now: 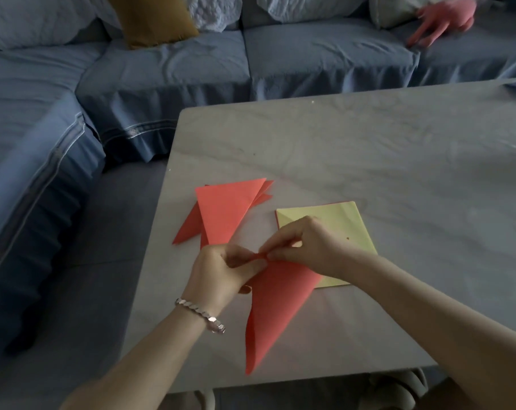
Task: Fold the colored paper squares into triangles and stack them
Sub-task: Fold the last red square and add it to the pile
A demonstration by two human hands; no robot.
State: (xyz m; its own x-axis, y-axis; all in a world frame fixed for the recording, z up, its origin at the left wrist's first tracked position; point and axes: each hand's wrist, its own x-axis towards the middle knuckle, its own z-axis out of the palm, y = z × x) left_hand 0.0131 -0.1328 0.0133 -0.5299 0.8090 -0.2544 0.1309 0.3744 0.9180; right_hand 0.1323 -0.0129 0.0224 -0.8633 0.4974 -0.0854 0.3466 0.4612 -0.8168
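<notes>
1. Workpiece: the red paper sheet (280, 303) lies doubled over near the table's (369, 149) near edge. Its lower tip points at that edge, and its right side overlaps the near left corner of the yellow sheets (342, 229).
2. Grip: the left hand (218, 273) and the right hand (307, 247) both pinch the sheet's upper tip, fingertips meeting where the two corners come together. Neither hand is free.
3. Status: the long left side of the sheet looks rounded, not yet creased. The step in hand appears to be corner alignment.
4. Procedure: match the two corners exactly before flattening. Any offset here will show as a skewed edge along the whole triangle.
5. Procedure: hold the matched tip with one hand. Press the sheet flat to the table and run the other hand's fingers from the tip outward along the fold.
6. Caution: thin paper slips, so keep the pinch firm until the crease is set.
7. Destination: the stack of folded red triangles (224, 214) lies beyond the hands, toward the table's left edge. Its layers are fanned, so square the next piece to the top one.
8. Supply: the yellow sheets remain flat squares; a red edge shows beneath them.
9. Surroundings: a blue sofa (162, 69) stands beyond the table's far edge.
</notes>
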